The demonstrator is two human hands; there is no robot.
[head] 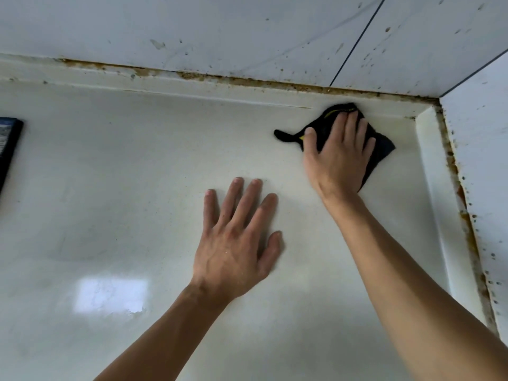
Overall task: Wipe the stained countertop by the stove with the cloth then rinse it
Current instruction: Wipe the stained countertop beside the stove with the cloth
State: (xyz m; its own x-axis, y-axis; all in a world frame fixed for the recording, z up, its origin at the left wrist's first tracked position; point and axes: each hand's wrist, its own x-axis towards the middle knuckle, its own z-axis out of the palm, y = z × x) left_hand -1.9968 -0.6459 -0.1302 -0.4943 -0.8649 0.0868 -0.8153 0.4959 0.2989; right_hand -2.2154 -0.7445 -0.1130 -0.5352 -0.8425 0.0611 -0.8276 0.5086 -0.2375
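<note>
White and glossy, the countertop [123,215] fills most of the view and runs back into a corner where two tiled walls [220,31] meet. Near that corner lies the black cloth [382,149] (a thin yellow edge shows along its folds), flat on the counter just in front of the raised lip at the back wall. The right hand [339,158] presses down on it with straight fingers held close together, thumb out to the side, palm covering the middle of the cloth so that only its corners stick out around the hand. The left hand [237,240] rests flat on the bare counter nearer the person, fingers spread and straight, holding nothing, well apart from the cloth. Brown, crusty grime [247,81] lines the seam between the counter's lip and the back wall, and it continues down the seam along the right-hand wall, with dark specks spattered over the tiles above. At the far left edge a dark flat object [9,144] pokes into view; what it is cannot be told. A pale window reflection [110,295] shines on the counter near the left forearm.
</note>
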